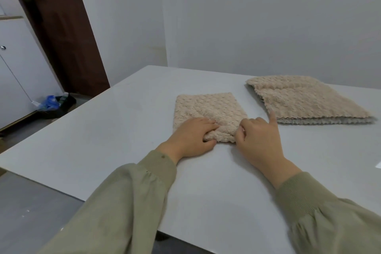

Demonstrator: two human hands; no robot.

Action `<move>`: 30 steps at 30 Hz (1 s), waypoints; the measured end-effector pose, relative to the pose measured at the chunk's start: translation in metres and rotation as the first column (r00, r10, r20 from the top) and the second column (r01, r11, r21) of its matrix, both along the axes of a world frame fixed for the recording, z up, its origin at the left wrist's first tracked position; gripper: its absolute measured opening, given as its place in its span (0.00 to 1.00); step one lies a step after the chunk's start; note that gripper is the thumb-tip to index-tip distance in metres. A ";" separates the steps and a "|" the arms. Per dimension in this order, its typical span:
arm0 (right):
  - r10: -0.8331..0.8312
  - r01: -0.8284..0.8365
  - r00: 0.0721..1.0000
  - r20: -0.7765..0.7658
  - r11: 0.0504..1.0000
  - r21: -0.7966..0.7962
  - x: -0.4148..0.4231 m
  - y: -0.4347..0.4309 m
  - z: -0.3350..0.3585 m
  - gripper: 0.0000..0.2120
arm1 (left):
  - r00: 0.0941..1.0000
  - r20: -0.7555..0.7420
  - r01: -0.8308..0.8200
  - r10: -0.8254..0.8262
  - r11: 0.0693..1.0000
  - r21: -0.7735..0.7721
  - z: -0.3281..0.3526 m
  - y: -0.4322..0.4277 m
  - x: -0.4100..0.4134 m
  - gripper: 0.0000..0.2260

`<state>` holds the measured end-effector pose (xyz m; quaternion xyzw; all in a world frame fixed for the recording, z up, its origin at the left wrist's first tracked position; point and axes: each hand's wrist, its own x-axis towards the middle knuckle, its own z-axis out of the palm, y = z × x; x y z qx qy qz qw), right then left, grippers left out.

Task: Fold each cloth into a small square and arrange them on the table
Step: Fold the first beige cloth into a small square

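Beige cloth (pixel 208 107) gripped at its near edge

My left hand (pixel 190 137) curls over the cloth's near edge, thumb tucked beneath. My right hand (pixel 258 140) pinches its near right corner, index finger straight. The cloth lies mid-way across the grey table (pixel 103 140); the stack of cloths (pixel 305 99) sits toward the far right edge.

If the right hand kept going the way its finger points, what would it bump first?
Probably the stack of cloths: the right hand, gripping the folded cloth, points its index finger at the stack's near edge, seemingly almost touching.
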<state>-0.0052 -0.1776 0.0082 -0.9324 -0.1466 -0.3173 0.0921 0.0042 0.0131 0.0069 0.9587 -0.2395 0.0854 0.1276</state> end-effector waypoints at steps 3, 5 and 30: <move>0.215 -0.219 0.967 -0.138 0.976 -0.016 0.003 0.002 -0.004 0.17 | 0.996 0.084 -0.022 0.024 1.000 -0.019 -0.001 0.005 -0.004 0.25; 0.305 -0.330 0.918 -0.252 0.942 -0.063 0.002 0.002 -0.008 0.18 | 0.997 0.035 -0.066 0.070 0.994 -0.092 -0.004 0.010 -0.011 0.25; 0.240 -0.137 0.932 -0.271 0.927 0.350 -0.015 -0.029 0.010 0.13 | 0.971 -0.188 -0.239 0.149 0.617 -0.749 0.013 0.045 -0.050 0.11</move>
